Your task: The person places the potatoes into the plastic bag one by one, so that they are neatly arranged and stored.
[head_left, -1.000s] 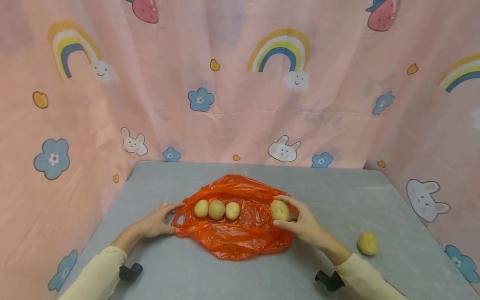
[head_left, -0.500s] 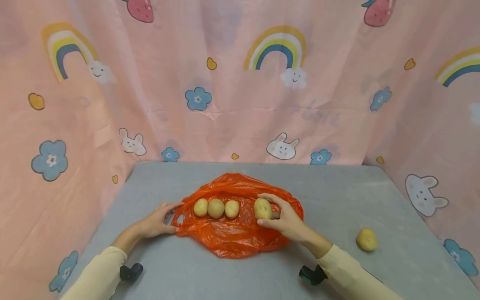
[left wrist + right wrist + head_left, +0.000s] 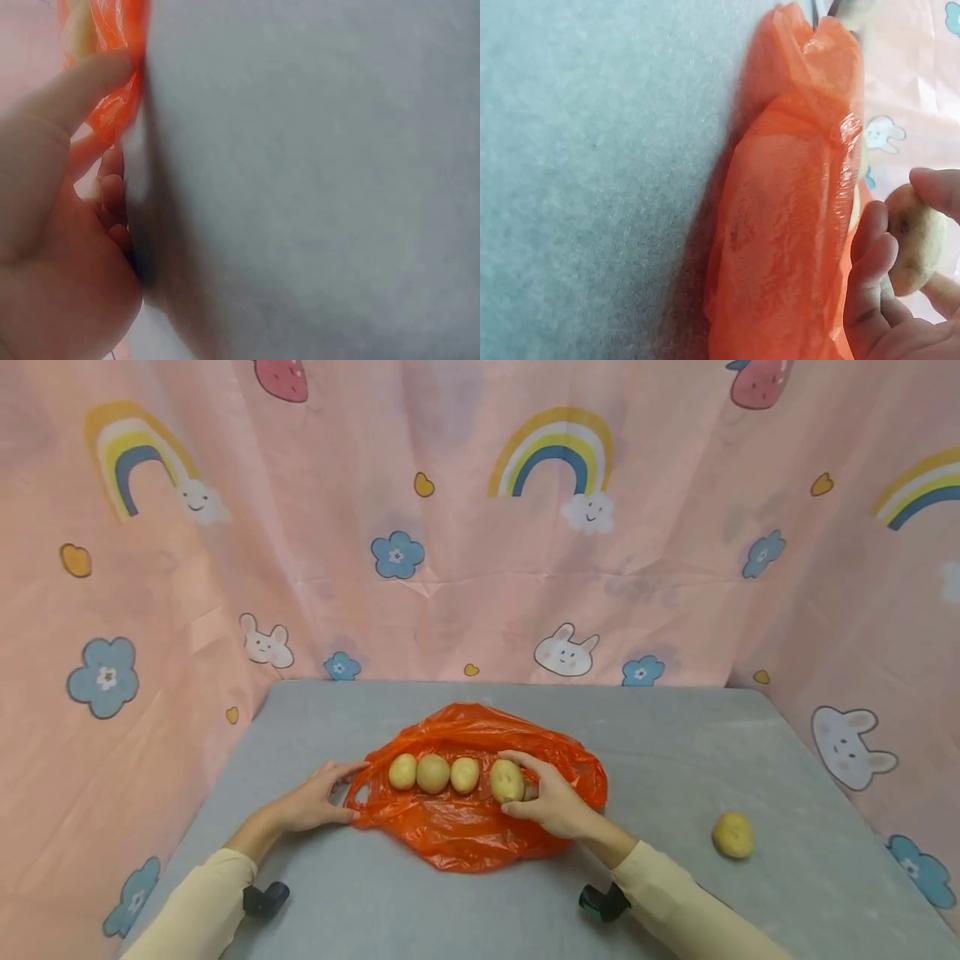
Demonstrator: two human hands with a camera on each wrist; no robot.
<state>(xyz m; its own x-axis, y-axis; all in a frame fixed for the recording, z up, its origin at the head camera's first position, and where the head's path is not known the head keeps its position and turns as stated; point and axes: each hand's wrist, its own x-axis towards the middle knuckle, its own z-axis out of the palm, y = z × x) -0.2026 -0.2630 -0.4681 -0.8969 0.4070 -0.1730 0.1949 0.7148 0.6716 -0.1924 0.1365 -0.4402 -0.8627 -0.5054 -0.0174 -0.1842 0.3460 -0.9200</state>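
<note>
An orange plastic bag (image 3: 468,839) lies spread on the table, its handle end toward my left hand (image 3: 318,797). My left thumb and fingers hold the bag's edge, and the thumb overlaps the orange film (image 3: 118,112) in the left wrist view. Three round, yellow-brown potatoes (image 3: 432,774) sit in a row on the bag's open middle. Just right of them, my right hand (image 3: 551,802) grips another potato (image 3: 507,781) between thumb and fingers, over the bag. The right wrist view shows this potato (image 3: 917,240) pinched beside the bag's raised side.
A single potato (image 3: 732,835) lies on the grey table (image 3: 675,752) to the right, beyond the right forearm. A pink patterned curtain (image 3: 480,543) hangs behind the table and along both sides.
My right hand has moved left with its potato, from the bag's right end to close beside the row of three. The left hand stays at the bag's edge.
</note>
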